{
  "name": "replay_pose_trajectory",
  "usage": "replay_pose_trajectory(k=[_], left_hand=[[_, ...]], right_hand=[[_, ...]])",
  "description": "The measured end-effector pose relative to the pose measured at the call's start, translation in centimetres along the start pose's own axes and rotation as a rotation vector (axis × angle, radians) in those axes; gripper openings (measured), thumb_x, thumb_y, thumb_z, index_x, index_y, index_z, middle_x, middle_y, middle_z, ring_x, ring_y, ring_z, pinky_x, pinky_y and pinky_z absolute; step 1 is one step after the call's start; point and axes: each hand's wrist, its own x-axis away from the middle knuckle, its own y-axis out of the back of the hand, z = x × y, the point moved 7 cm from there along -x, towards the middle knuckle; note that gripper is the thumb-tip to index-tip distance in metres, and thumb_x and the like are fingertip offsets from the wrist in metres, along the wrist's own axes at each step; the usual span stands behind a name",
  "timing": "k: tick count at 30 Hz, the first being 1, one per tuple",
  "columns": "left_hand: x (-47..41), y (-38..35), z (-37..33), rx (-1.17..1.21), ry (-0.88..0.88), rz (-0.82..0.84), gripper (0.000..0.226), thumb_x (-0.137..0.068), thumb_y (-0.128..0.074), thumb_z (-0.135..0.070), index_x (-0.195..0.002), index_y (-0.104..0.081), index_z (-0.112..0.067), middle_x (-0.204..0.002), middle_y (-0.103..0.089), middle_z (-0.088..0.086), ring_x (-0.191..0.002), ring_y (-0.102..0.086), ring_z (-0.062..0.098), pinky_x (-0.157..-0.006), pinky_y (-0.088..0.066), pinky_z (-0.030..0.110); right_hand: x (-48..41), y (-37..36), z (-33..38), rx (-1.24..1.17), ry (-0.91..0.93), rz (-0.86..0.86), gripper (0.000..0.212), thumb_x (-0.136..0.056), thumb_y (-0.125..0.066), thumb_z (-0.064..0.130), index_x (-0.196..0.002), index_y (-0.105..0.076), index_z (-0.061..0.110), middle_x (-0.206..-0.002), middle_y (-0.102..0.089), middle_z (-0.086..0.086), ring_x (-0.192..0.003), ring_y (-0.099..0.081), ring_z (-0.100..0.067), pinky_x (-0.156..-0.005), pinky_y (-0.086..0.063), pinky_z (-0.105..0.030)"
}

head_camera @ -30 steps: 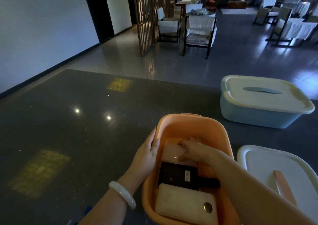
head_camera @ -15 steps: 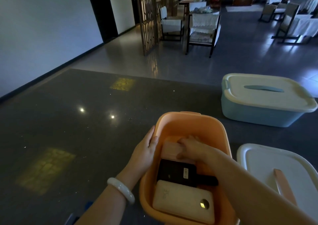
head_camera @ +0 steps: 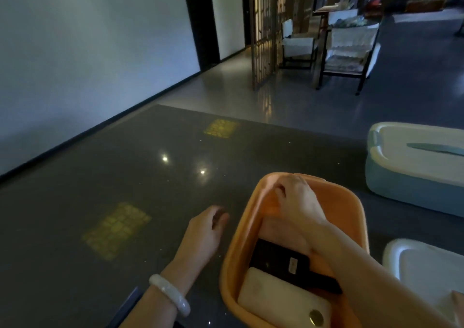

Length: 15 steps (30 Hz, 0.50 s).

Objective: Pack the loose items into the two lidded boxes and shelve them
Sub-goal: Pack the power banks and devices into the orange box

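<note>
Orange plastic box (head_camera: 351,214), lid off, sits on a dark polished stone table (head_camera: 125,177), seen from the head camera looking down over both forearms.

The right hand (head_camera: 297,199) reaches into the box and rests against its far inner wall, knuckles up and fingers bent downward. They are blurred, so I cannot tell whether they grip anything.

The left hand (head_camera: 206,229) hangs just above the table, beside the box's left wall without touching it. Its fingers are loosely curled and hold nothing. A pale bangle (head_camera: 169,293) circles that wrist.

Three items lie in the box. A pinkish flat item (head_camera: 281,229) is partly hidden under the right wrist. A black flat item (head_camera: 276,260) lies in the middle. A cream flat item (head_camera: 281,305) with a small round gold disc lies nearest the viewer.

To the right, a loose white lid (head_camera: 426,265) lies on the table, near the orange box. Farther back on the right stands a blue box (head_camera: 411,192) with its white lid on.

Beyond the table are a grey floor, a wooden lattice screen (head_camera: 263,26) and dark-framed chairs (head_camera: 349,49) with white covers.
</note>
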Motion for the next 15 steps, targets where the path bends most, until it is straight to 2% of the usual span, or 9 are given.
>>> replay_pose_trajectory(k=[2, 4, 7, 9, 15], left_hand=[[0.9, 1.2, 2.1, -0.098, 0.027, -0.048, 0.016, -0.097, -0.057, -0.026, -0.108, -0.067, -0.020, -0.095, -0.066, -0.008, -0.090, -0.064, 0.007, -0.071, -0.041, 0.009], [1.9, 2.6, 4.2, -0.204, 0.094, -0.077, 0.019, -0.097, -0.056, -0.028, -0.110, -0.067, -0.019, -0.103, -0.067, -0.003, -0.095, -0.063, 0.012, -0.079, -0.044, 0.020], [3.5, 5.0, 6.8, -0.358, 0.184, -0.076, 0.024, -0.101, -0.046, -0.035, -0.113, -0.061, -0.021, -0.109, -0.061, -0.002, -0.102, -0.059, 0.016, -0.085, -0.043, 0.027], [5.0, 7.1, 8.4, -0.479, 0.208, -0.074, 0.026, -0.102, -0.041, -0.037, -0.112, -0.058, -0.020, -0.111, -0.057, -0.003, -0.105, -0.057, 0.017, -0.087, -0.042, 0.030], [10.0, 14.1, 13.9, -0.639, 0.319, -0.158, 0.033, -0.101, -0.039, -0.043, -0.126, -0.051, -0.025, -0.124, -0.053, -0.007, -0.116, -0.050, 0.014, -0.096, -0.037, 0.030]], right_hand=[[-0.9, -0.1, 3.5, 0.029, 0.148, -0.045, 0.009, -0.091, -0.059, 0.014, -0.099, -0.064, 0.017, -0.100, -0.056, 0.005, -0.097, -0.053, -0.010, -0.082, -0.044, -0.022], [-1.7, -1.7, 6.9, 0.092, 0.266, -0.021, 0.014, -0.096, -0.051, 0.013, -0.098, -0.065, 0.016, -0.101, -0.056, 0.003, -0.099, -0.050, -0.013, -0.081, -0.042, -0.021], [-2.1, -5.4, 11.2, 0.135, 0.378, 0.135, 0.014, -0.096, -0.052, 0.020, -0.106, -0.062, 0.019, -0.107, -0.055, 0.003, -0.104, -0.050, -0.013, -0.091, -0.047, -0.028], [-1.8, -8.5, 13.9, 0.249, 0.447, 0.263, 0.022, -0.097, -0.052, 0.026, -0.116, -0.058, 0.019, -0.116, -0.053, 0.002, -0.110, -0.049, -0.015, -0.097, -0.045, -0.031], [0.1, -16.6, 21.7, 0.395, 0.571, 0.482, 0.038, -0.098, -0.050, 0.035, -0.130, -0.051, 0.014, -0.130, -0.048, -0.006, -0.122, -0.043, -0.025, -0.103, -0.038, -0.037]])
